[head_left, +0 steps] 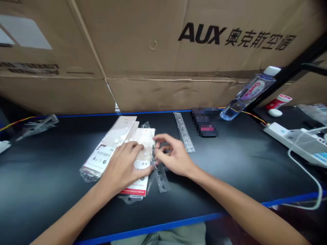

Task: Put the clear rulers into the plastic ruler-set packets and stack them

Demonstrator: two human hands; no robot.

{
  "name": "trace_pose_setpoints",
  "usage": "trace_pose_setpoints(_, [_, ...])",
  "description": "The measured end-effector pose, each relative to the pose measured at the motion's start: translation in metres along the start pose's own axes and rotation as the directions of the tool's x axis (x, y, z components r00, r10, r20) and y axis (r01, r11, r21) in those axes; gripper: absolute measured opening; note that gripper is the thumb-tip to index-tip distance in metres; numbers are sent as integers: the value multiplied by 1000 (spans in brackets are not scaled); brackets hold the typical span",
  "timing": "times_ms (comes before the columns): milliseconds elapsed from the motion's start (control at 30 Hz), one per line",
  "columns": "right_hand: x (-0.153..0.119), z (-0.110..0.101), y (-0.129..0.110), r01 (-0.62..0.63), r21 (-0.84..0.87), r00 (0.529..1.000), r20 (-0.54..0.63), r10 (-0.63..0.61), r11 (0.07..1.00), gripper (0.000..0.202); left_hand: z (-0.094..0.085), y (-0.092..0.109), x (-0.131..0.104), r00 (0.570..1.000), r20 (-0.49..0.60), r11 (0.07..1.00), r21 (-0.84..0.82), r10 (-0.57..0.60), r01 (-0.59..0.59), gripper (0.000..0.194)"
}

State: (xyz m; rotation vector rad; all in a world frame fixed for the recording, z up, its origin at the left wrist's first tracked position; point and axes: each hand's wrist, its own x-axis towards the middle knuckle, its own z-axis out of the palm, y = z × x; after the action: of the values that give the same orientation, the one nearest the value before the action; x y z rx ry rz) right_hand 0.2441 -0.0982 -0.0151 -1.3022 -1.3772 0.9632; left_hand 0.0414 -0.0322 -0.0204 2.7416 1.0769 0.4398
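My left hand (125,163) lies palm down with fingers spread across a clear plastic packet (145,143) with a white and red printed card part. Its thumb stretches to the packet's right edge. Closed at that same edge, my right hand (173,153) has its thumb and fingers curled against the plastic; the exact grip is partly hidden. Under and beside the packet, a clear plastic ruler (162,180) slants out below my right hand. More printed packets (102,154) lie overlapping to the left, partly under my left hand.
Another clear ruler (184,132) lies to the right, near a blurred dark object (206,122). A water bottle (250,92) leans at the back right, near a white power strip (293,139). Crumpled plastic (41,126) lies at the left. A large cardboard box (143,51) walls off the back.
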Motion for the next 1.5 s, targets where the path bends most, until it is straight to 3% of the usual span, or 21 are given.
trace_pose_setpoints(100, [-10, 12, -5, 52, -10, 994, 95, -50, 999, 29, 1, 9, -4, 1000, 14, 1000, 20, -12, 12, 62])
trace_pose_setpoints(167, [-10, 14, -6, 34, -94, 994, 104, -25, 995, 28, 0, 10, -6, 999, 33, 999, 20, -36, 35, 59])
trace_pose_setpoints(333, [1, 2, -2, -87, -263, 985, 120, 122, 961, 26, -7, 4, -8, 994, 97, 998, -36, -46, 49, 58])
trace_pose_setpoints(533, [6, -11, -3, -166, -250, 967, 147, 206, 954, 26, -11, 4, -6, 981, 32, 981, -31, -192, 193, 45])
trace_pose_setpoints(767, [0, -7, -1, -284, -94, 883, 363, 299, 954, 28, -12, 3, -3, 980, 28, 980, -34, -195, 196, 37])
trace_pose_setpoints(967, [-2, -9, -6, -413, -16, 746, 567, 349, 910, 28, -14, 2, -2, 982, 8, 981, -35, -188, 188, 31])
trace_pose_setpoints(1033, [-1, -8, -7, -437, 33, 731, 596, 333, 899, 28, -15, 2, -2, 981, 6, 981, -39, -192, 192, 31])
trace_pose_setpoints(1100, [0, -6, -5, -419, 103, 788, 535, 306, 902, 30, -15, 1, -2, 982, 0, 980, -66, -190, 189, 31])
trace_pose_setpoints(1233, [5, -2, 2, -308, 190, 937, 232, 262, 932, 28, -16, 5, -5, 984, 3, 972, -152, -180, 178, 34])
trace_pose_setpoints(1400, [6, -1, 4, -214, 149, 977, 31, 211, 965, 30, -18, 15, -7, 984, 15, 960, -217, -179, 178, 31])
trace_pose_setpoints(1500, [1, -1, -6, -37, 48, 999, -4, 37, 998, 28, -20, 16, -7, 977, 13, 941, -267, -215, 211, 29])
